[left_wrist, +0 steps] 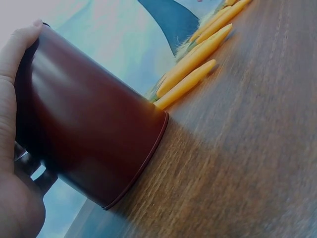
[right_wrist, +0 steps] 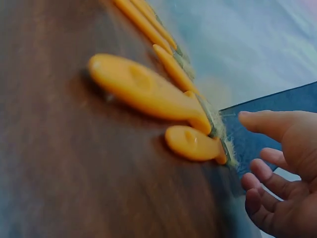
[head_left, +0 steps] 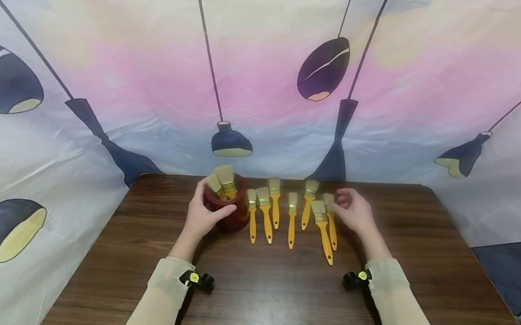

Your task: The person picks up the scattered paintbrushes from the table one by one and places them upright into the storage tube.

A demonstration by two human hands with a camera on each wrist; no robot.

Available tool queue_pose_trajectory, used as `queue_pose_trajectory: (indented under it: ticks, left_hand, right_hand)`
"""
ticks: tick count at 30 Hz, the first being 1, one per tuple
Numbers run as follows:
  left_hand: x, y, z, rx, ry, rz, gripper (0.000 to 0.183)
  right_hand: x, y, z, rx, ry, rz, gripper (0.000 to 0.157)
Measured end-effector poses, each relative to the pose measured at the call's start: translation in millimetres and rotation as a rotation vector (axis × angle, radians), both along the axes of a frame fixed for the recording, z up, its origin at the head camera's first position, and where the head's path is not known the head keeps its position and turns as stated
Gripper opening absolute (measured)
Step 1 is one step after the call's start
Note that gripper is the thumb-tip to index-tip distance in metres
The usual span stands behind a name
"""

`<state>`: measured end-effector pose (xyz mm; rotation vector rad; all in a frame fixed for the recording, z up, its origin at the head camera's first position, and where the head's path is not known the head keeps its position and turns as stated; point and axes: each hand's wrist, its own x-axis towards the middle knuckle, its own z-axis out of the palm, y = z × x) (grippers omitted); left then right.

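Note:
My left hand (head_left: 201,213) grips a dark red round cup (head_left: 236,216), thumb on the near side and fingers round the far left. In the left wrist view, the cup (left_wrist: 94,116) stands with its base on the table. Two paintbrushes (head_left: 226,176) lean inside it, bristles up. My right hand (head_left: 356,210) hovers beside the rightmost paintbrush (head_left: 332,226), which is partly covered by a wider paintbrush (head_left: 321,222). The right wrist view shows that hand (right_wrist: 290,166) with loosely bent fingers and nothing in them, near the bristle ends.
Several more yellow-handled paintbrushes lie between the cup and my right hand, bristles away from me, among them a narrow paintbrush (head_left: 291,223) in the middle. The dark wooden table (head_left: 271,300) ends at a printed cloth backdrop (head_left: 273,84) with lamp shapes.

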<state>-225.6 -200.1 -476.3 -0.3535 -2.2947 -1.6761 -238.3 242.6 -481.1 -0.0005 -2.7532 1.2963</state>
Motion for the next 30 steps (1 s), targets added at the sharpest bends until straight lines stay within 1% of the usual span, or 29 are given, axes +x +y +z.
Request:
queue_pose_trajectory:
  ticks: [6, 11, 14, 17, 24, 30]
  left_hand:
    - [0.0, 0, -1.4, 0.0, 0.001, -0.003, 0.093]
    - [0.3, 0, -1.3, 0.011, -0.002, -0.011, 0.093]
    - [0.4, 0, -1.3, 0.01, -0.006, -0.01, 0.093]
    - [0.1, 0, 0.2, 0.01, -0.008, -0.01, 0.093]
    - [-1.7, 1, 2.0, 0.004, -0.007, -0.013, 0.094]
    - [-0.4, 0, 1.9, 0.002, -0.008, -0.003, 0.094]
  right_hand:
    - [9.2, 7, -9.5, 0.037, -0.072, 0.043, 0.073]
    - [10.8, 11, -15.7, 0.022, -0.108, 0.066, 0.079]
    - [10.3, 13, -16.5, 0.015, -0.135, 0.081, 0.081]
    - [10.6, 16, -14.1, 0.012, -0.153, 0.085, 0.078]
    - [15.5, 18, -2.7, 0.087, -0.166, 0.049, 0.059]
    - [15.8, 14, -0.4, 0.151, -0.17, 0.033, 0.058]
